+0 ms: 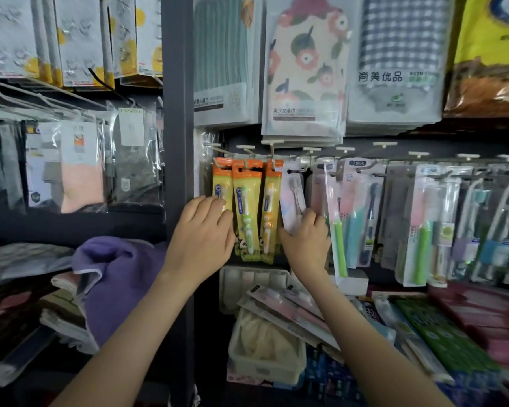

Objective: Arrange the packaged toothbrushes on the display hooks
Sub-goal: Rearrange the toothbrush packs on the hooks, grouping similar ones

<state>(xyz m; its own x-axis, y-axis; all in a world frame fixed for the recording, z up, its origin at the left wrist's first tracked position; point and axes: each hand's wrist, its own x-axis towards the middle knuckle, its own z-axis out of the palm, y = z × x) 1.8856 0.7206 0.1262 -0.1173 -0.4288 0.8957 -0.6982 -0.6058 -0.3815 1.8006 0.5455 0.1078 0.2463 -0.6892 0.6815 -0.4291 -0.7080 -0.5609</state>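
Right hand [304, 242] pinched the lower end of a pink-and-white toothbrush pack [291, 198], long axis upright, top hole at its display hook [299, 170]; left hand [203, 233], fingers loosely curled, rested on orange packs [247, 207] just left

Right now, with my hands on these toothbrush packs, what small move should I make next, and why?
Probably let the right hand settle the white-and-pink pack so it hangs straight. It already sits on its hook but tilts, its lower end leaning toward the orange packs. The left hand rests flat on the leftmost orange pack and can stay put.
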